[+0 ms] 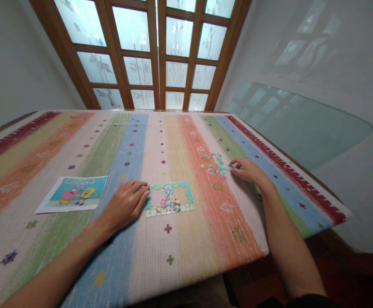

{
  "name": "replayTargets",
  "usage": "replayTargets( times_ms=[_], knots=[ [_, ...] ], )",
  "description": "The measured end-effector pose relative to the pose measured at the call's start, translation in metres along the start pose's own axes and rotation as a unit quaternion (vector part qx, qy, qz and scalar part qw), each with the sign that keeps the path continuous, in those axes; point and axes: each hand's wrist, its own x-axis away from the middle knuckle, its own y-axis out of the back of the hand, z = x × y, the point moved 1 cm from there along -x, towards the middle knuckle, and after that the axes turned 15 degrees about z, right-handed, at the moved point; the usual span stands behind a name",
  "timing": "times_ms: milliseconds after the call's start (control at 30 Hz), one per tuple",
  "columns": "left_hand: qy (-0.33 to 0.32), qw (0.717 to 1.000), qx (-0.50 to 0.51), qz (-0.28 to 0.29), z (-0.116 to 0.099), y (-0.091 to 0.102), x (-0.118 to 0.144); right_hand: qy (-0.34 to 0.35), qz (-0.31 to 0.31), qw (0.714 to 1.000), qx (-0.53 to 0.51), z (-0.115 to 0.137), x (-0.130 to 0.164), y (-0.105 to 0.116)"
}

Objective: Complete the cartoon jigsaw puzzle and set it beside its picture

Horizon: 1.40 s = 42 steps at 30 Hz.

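left hand (125, 204) flat beside puzzle (169, 199)

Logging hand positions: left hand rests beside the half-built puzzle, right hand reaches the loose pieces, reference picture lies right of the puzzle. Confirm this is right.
One error: the reference picture lies left of the puzzle, beyond the left hand, as the head view shows. The right hand does reach the loose pieces.

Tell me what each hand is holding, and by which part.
The left hand holds nothing; it rests flat beside the partly built puzzle. The right hand has its fingertips at the loose pieces; whether it grips one cannot be told.
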Motion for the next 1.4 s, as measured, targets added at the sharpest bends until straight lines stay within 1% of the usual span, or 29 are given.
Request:
replayTargets(
  times_ms=[133, 267, 500, 600, 700, 867, 967, 1167, 1400],
  knots=[
    [0.019, 1.0, 0.014, 0.008, 0.001, -0.001, 0.0, 0.015, -0.002, 1.0, 0.001, -0.001, -0.002, -0.003],
    [0.025, 0.999, 0.029, 0.022, 0.001, -0.002, 0.001, 0.024, 0.003, 1.0, -0.006, -0.002, -0.003, -0.002],
    [0.026, 0.998, 0.044, 0.02, 0.001, -0.003, 0.001, 0.003, -0.005, 1.0, -0.01, -0.005, -0.004, -0.005],
    [0.027, 0.998, 0.054, 0.017, 0.001, -0.004, 0.001, -0.001, -0.031, 0.999, -0.009, -0.004, -0.004, -0.005],
    [0.026, 0.998, 0.052, 0.016, 0.001, -0.005, 0.001, 0.047, -0.062, 0.997, -0.012, 0.005, -0.006, -0.005],
    [0.027, 0.998, 0.06, 0.025, 0.0, -0.004, 0.001, 0.17, -0.065, 0.982, -0.046, 0.029, -0.009, -0.013],
    [0.027, 0.997, 0.066, 0.024, 0.0, -0.004, 0.001, 0.215, -0.078, 0.972, -0.058, 0.038, -0.012, -0.021],
    [0.025, 0.998, 0.061, 0.02, 0.0, -0.005, 0.0, 0.223, -0.07, 0.971, -0.051, 0.038, -0.022, -0.03],
    [0.02, 0.999, 0.043, 0.021, -0.001, -0.006, 0.0, 0.201, -0.078, 0.973, -0.085, 0.033, -0.026, -0.028]
  ],
)
